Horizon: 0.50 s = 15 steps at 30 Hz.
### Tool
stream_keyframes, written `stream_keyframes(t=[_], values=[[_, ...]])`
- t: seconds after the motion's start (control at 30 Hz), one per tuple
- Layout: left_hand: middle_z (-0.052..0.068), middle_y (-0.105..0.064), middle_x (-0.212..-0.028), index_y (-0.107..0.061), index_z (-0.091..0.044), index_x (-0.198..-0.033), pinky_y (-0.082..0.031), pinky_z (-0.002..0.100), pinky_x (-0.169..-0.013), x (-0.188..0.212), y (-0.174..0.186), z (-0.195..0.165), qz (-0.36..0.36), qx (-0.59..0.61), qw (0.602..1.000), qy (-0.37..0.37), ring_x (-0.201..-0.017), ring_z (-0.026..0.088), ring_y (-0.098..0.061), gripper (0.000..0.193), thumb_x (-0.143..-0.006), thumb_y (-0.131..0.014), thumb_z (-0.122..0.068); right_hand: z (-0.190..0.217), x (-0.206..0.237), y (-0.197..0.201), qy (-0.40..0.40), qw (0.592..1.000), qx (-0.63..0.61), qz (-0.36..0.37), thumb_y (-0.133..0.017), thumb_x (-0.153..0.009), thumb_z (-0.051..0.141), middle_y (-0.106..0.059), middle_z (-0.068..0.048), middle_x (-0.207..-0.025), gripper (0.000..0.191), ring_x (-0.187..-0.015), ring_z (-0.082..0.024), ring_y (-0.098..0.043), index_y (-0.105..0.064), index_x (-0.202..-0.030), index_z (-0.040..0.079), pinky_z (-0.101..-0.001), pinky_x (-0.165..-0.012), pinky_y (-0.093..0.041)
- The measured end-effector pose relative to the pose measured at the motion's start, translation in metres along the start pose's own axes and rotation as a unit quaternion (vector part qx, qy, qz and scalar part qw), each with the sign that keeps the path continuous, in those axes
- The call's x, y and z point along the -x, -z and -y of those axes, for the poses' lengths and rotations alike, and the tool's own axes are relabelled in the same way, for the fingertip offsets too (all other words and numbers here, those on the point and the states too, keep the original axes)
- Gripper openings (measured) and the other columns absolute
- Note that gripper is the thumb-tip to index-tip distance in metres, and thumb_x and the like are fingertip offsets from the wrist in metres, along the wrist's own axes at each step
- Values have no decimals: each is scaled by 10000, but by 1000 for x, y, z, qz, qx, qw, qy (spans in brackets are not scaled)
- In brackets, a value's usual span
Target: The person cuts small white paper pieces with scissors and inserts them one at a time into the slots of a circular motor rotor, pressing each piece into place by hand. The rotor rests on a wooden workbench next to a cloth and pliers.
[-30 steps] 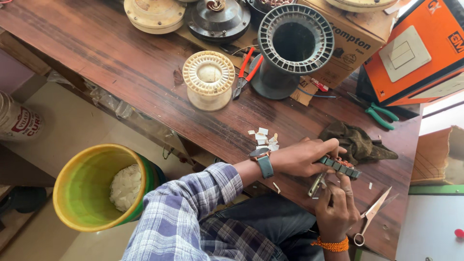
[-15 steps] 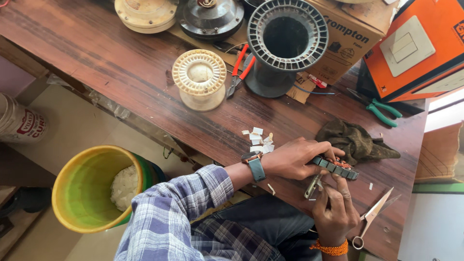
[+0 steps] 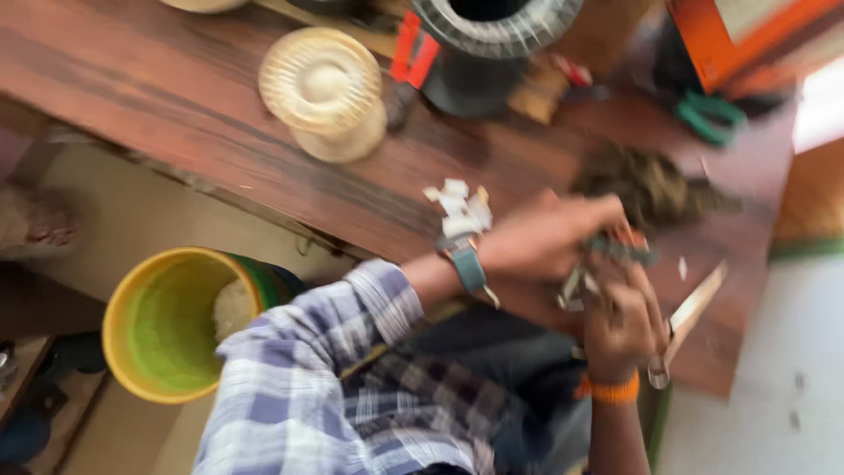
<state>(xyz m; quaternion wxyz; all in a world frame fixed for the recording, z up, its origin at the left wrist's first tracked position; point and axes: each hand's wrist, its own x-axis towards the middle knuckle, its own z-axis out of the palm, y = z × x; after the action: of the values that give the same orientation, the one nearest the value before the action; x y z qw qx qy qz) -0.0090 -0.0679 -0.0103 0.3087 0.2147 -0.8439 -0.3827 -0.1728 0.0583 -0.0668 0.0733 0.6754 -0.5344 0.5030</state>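
- We are gripping a small grey-green bar-shaped part (image 3: 620, 249) with our left hand (image 3: 545, 239), fingers curled over one end; the blur is keeping us from telling how tightly they are closing.
- The part is lying with its long axis roughly level across the frame, one end in our left hand, the other pointing toward the right edge of the wooden workbench (image 3: 158, 97).
- It is sitting above the near edge of the bench, just in front of a crumpled dark rag (image 3: 646, 185).
- Our right hand (image 3: 620, 321) is coming up from below, fingers bent around small metal pieces (image 3: 571, 286) just under the bar; we cannot tell exactly what they are or how firmly we are holding them.
- We are counting one pair of scissors (image 3: 686, 317), lying just beside our right hand, blades slanting up and to the right.
- We are counting one cream ribbed round part (image 3: 323, 88) on the bench, well apart from our hands.
- We are seeing one dark finned cylinder (image 3: 492, 35) at the top, with one red-handled pair of pliers (image 3: 413, 48) just beside it.
- One green-handled tool (image 3: 708, 114) is lying near the far right.
- A small heap of white scraps (image 3: 459, 204) is lying by our left wrist; they are too blurred to count.
- One yellow bucket (image 3: 132, 325) is standing on the floor below the bench.
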Motion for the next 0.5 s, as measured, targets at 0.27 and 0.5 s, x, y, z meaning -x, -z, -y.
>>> stream_keyframes(t=[0.27,0.5], values=[[4,-726,-1170,-511,-143,-1206,-529,504,-907,8,-36,26,-11,-5,995,-96,-1151,274,-688,345,-969,-761,-136,-1,23,6,-172,976,-48,-128,-730,-967,110,-735,-142,-1064,116,-681,-143,-623,-702,-992,0,-250,-597,-505],[12,-734,-1103,-501,-98,-1090,-521,455,-722,-8,-2,2,14,-39,996,-79,-1057,289,-696,357,-861,-766,-167,7,-7,-2,-40,990,8,-139,-757,-1053,9,-706,-125,-1104,88,-863,-197,-704,-689,-1104,-14,-299,-716,-601]])
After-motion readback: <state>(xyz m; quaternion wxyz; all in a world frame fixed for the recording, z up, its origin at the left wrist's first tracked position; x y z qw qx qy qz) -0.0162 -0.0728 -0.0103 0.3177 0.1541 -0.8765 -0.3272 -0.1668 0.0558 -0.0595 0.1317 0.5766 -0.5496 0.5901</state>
